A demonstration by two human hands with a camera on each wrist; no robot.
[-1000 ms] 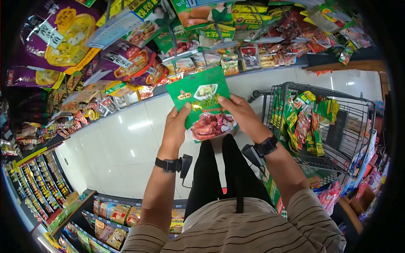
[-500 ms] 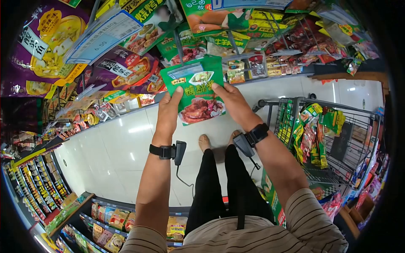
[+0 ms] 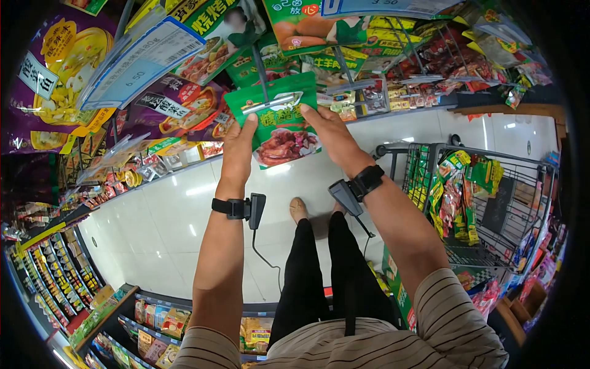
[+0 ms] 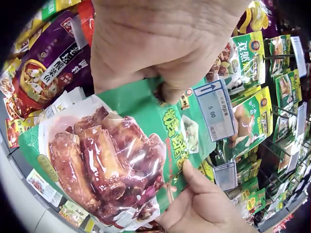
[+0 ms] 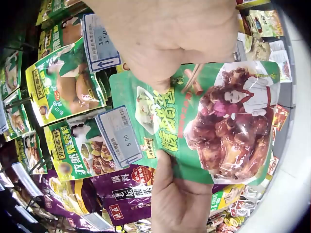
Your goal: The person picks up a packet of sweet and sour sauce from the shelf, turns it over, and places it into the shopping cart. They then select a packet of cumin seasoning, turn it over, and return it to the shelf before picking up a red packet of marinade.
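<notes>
A green seasoning packet point(image 3: 287, 144) with a picture of glazed ribs is held upright at the shelf by both hands. My left hand point(image 3: 236, 150) pinches its left edge, thumb on the printed front; my right hand point(image 3: 335, 141) grips the right edge likewise. In the left wrist view the packet point(image 4: 107, 160) shows its ribs picture large. A price tag point(image 5: 121, 136) reading 5.00 overlaps the packet's top in the right wrist view. The same tag point(image 3: 268, 104), at the end of a metal hook, lies in front of the packet's upper part. Fingers behind the packet are hidden.
Purple packets point(image 3: 61, 80) and other green packets point(image 3: 319, 24) hang on hooks around, with price tags point(image 3: 141, 61) jutting out. A shopping cart point(image 3: 522, 178) holding several green and yellow packets point(image 3: 458, 190) stands at the right. Lower shelves point(image 3: 153, 326) line the aisle behind.
Both hands have carried the packet up and forward, away from the body, to the hook. The price tag now overlaps its upper part. The head view has shifted closer to the shelf.
</notes>
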